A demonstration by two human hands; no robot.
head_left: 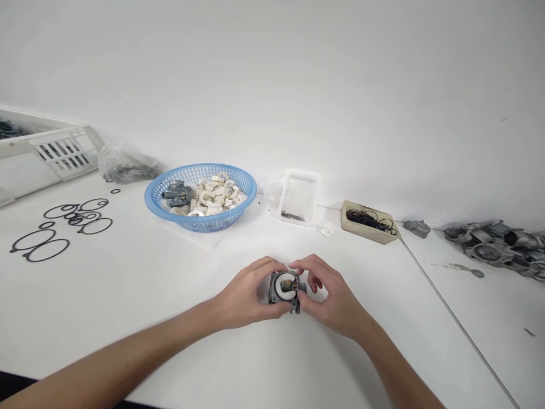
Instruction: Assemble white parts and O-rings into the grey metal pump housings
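A small grey metal carburetor body (286,289) with a white round part and a brass piece on its upper face sits low over the white table (128,295), held between both hands. My left hand (244,292) wraps its left side with fingers curled. My right hand (330,295) grips its right side, fingertips pinched at the top edge. A blue plastic basket (170,199) behind them holds several white curved floats and one more grey metal body (176,193).
Loose black O-rings (63,227) lie at the left near a white crate (55,150) and a clear bag (123,165). A white tray with pins (298,199), a beige tray of black rings (368,221) and a pile of grey castings (498,244) sit at the back right.
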